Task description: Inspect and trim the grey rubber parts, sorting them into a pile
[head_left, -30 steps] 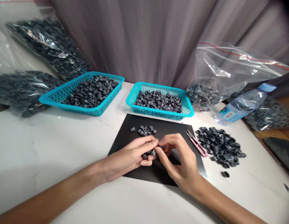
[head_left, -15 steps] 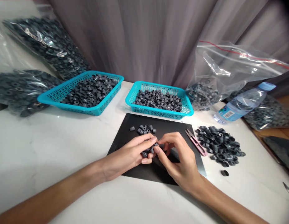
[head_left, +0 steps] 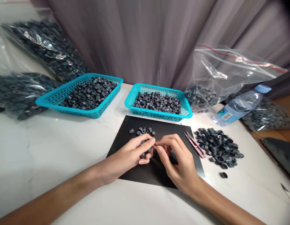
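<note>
The left hand [head_left: 129,153] is cupped around several dark grey pieces [head_left: 145,151], its thumb laid over them above the black mat [head_left: 156,176]. These pieces are stubby cylinders with no marked long axis, and they appear to face mixed ways rather than lining up. Just beyond that hand lies a loose cluster [head_left: 145,131] of similar pieces. The right hand [head_left: 179,159] has thumb and index finger brought narrowly together beside the left thumb; compared with half a second ago, its thumb has drawn slightly back from the held pieces, which suggests fingertip work on them continues. Whether a piece is pinched there is hard to tell. Right of that hand, pink-handled snips [head_left: 195,145] lie beside a heap [head_left: 219,148].
</note>
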`<state>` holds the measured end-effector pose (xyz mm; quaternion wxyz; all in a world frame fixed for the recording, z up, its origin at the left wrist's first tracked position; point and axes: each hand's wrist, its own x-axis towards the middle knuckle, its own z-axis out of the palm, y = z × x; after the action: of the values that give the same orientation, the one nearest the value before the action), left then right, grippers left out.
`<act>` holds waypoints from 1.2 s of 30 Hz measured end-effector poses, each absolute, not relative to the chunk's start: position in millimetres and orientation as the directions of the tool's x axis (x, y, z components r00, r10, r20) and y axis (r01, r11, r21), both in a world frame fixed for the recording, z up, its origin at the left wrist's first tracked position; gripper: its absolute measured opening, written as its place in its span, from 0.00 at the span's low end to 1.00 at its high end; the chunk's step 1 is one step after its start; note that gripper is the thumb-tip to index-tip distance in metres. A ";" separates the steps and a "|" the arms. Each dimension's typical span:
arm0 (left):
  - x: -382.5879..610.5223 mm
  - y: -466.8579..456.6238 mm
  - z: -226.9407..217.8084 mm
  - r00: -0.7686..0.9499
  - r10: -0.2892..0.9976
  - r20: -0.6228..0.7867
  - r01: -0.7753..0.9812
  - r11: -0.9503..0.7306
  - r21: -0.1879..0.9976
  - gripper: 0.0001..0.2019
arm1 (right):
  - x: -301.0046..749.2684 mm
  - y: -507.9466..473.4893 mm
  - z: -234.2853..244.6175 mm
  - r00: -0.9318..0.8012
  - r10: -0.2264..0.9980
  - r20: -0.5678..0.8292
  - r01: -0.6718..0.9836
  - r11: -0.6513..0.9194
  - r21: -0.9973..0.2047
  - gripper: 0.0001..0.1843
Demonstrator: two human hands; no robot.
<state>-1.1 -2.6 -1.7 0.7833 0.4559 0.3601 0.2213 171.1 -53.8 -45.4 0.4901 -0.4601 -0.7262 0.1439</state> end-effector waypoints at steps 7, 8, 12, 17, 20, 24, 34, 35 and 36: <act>-12.6 21.4 -2.3 0.510 0.833 -0.216 -0.159 0.338 0.928 0.10 | 170.2 -50.6 -47.2 -0.048 0.823 0.566 0.561 0.491 -0.667 0.06; -14.8 25.9 -1.9 0.488 0.851 -0.193 -0.187 0.318 0.930 0.10 | 170.2 -49.7 -47.5 -0.036 0.829 0.559 0.574 0.475 -0.668 0.06; -21.3 37.3 1.6 0.411 0.900 -0.147 -0.268 0.273 0.924 0.06 | 170.4 -46.7 -48.3 -0.013 0.867 0.498 0.627 0.395 -0.671 0.08; -22.3 35.8 2.6 0.384 0.912 -0.141 -0.320 0.275 0.907 0.04 | 170.4 -46.7 -47.8 -0.164 0.849 0.503 0.656 0.475 -0.587 0.08; -19.6 32.5 1.3 0.394 0.902 -0.177 -0.335 0.321 0.886 0.03 | 169.2 -47.3 -47.3 -0.335 0.806 0.487 0.682 0.564 -0.466 0.11; -15.9 28.3 1.2 0.426 0.877 -0.223 -0.302 0.371 0.878 0.06 | 167.8 -45.6 -49.5 -0.386 0.807 0.448 0.704 0.571 -0.422 0.15; -7.2 15.6 -4.3 0.491 0.831 -0.261 -0.145 0.374 0.916 0.14 | 171.7 -50.7 -49.6 -0.089 0.782 0.617 0.578 0.545 -0.607 0.08; -4.9 12.8 -5.2 0.490 0.823 -0.287 -0.116 0.388 0.914 0.13 | 171.7 -50.9 -49.0 -0.066 0.775 0.629 0.567 0.548 -0.616 0.08; -2.6 9.9 -6.0 0.489 0.814 -0.314 -0.085 0.403 0.911 0.13 | 171.5 -50.9 -48.5 -0.051 0.770 0.636 0.555 0.551 -0.623 0.09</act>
<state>-2.6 9.9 -6.0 0.7343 0.4529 0.4026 0.3059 171.5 -50.9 -48.5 0.5110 -0.4618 -0.7174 0.1049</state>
